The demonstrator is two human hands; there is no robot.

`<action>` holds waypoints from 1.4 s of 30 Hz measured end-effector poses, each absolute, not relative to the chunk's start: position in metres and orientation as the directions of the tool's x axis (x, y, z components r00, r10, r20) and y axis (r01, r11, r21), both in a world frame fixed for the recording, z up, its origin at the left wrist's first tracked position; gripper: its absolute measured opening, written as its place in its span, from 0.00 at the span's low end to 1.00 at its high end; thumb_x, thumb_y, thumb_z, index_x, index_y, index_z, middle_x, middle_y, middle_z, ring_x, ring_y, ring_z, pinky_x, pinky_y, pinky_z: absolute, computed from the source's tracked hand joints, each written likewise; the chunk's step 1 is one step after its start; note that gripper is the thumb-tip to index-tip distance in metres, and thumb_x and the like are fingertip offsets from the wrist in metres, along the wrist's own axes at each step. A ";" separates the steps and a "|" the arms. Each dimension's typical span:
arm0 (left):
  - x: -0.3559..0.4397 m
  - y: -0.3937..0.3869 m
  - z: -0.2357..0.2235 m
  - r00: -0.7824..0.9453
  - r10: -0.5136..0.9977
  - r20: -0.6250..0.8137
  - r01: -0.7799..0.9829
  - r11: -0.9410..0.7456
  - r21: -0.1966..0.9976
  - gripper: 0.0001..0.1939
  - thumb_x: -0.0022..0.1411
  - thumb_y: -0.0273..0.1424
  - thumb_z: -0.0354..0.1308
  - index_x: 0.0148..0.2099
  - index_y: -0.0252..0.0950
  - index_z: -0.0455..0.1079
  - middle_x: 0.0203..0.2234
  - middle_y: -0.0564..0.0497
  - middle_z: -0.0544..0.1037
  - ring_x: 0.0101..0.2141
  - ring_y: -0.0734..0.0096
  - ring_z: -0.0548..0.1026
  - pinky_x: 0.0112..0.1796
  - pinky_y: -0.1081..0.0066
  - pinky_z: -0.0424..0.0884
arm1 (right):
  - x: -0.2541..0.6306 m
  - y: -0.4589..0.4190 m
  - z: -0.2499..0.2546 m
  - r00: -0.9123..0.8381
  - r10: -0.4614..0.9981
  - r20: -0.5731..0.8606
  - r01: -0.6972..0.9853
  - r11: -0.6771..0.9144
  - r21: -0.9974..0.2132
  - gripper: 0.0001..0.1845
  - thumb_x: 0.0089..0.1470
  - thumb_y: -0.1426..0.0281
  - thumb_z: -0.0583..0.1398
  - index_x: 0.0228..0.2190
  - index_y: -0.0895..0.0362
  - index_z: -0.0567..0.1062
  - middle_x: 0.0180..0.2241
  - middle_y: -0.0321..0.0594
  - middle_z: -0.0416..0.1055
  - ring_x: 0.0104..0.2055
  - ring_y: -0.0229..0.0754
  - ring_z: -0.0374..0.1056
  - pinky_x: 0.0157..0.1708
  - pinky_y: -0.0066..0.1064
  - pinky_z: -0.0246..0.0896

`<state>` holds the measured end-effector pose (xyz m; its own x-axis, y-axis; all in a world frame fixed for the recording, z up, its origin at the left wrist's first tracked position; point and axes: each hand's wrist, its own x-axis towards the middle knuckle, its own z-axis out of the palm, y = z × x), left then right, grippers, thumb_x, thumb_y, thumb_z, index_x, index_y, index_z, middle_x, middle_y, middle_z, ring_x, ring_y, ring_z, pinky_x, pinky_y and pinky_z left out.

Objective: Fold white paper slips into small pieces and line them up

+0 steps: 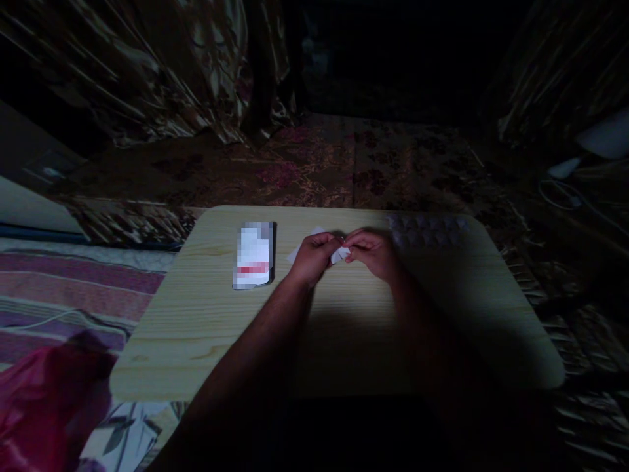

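- A desk (pixel 206 328) with a pale wood-grain top and rounded corners.
- On its left part, a flat phone-like slab (pixel 253 246), its face blurred out, white with a red band.
- On its far right part, a see-through bumpy tray (pixel 427 231), dim in shadow.
- Beyond the desk, a dark brown cloth (pixel 299 167) with reddish floral patterning.
- At upper left, a shiny curtain (pixel 211 65) hanging in folds.
- At left, a striped cloth (pixel 132 298) in pink and purple, a thin pale cord (pixel 44 320) lying across it.
- At lower left, a crumpled red bag (pixel 39 400).
- At far right, a white cable (pixel 560 196), looped.
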<state>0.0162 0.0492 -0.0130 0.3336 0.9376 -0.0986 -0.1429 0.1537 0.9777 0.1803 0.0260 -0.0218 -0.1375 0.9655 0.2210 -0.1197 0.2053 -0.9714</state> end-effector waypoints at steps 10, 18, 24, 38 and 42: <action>0.015 0.048 -0.013 0.425 0.900 -0.094 -0.246 0.215 0.945 0.09 0.49 0.32 0.64 0.26 0.31 0.70 0.16 0.53 0.69 0.16 0.80 0.62 0.17 0.75 0.51 | 0.187 0.023 -0.015 -0.194 0.964 0.183 -0.104 0.166 -0.981 0.13 0.46 0.60 0.67 0.30 0.56 0.76 0.32 0.37 0.73 0.34 0.39 0.71 0.32 0.33 0.74; 0.020 0.042 -0.013 0.484 0.873 -0.062 -0.147 0.150 0.978 0.08 0.48 0.30 0.63 0.24 0.32 0.69 0.13 0.54 0.67 0.14 0.81 0.60 0.17 0.75 0.49 | 0.196 0.017 -0.013 -0.177 0.970 0.165 -0.055 0.157 -0.986 0.16 0.46 0.57 0.67 0.29 0.57 0.74 0.27 0.35 0.73 0.30 0.38 0.70 0.31 0.32 0.72; 0.020 0.044 -0.012 0.493 0.868 -0.066 -0.125 0.146 0.981 0.07 0.48 0.29 0.63 0.23 0.31 0.69 0.13 0.53 0.67 0.14 0.82 0.59 0.16 0.75 0.47 | 0.197 0.019 -0.014 -0.171 0.970 0.171 -0.037 0.167 -0.985 0.15 0.46 0.58 0.67 0.29 0.57 0.73 0.27 0.35 0.73 0.29 0.37 0.70 0.30 0.30 0.70; 0.024 0.041 -0.009 0.456 0.885 -0.090 -0.067 0.135 0.989 0.09 0.45 0.28 0.64 0.20 0.32 0.68 0.12 0.55 0.65 0.14 0.83 0.57 0.17 0.75 0.46 | 0.197 0.020 -0.011 -0.132 0.966 0.222 0.038 0.228 -0.973 0.12 0.47 0.61 0.66 0.27 0.56 0.72 0.24 0.34 0.71 0.26 0.36 0.65 0.26 0.27 0.61; 0.024 0.041 -0.009 0.454 0.887 -0.090 -0.048 0.126 0.991 0.09 0.46 0.28 0.64 0.20 0.32 0.67 0.12 0.56 0.64 0.14 0.83 0.57 0.18 0.75 0.46 | 0.199 0.020 -0.012 -0.156 0.958 0.239 0.042 0.248 -0.968 0.12 0.48 0.61 0.64 0.27 0.56 0.72 0.25 0.34 0.69 0.27 0.35 0.64 0.27 0.27 0.59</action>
<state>0.0241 0.0409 -0.0088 0.4536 0.8866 -0.0905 -0.0480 0.1257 0.9909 0.1985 0.0199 -0.0119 -0.1557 0.9584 0.2391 0.0415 0.2482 -0.9678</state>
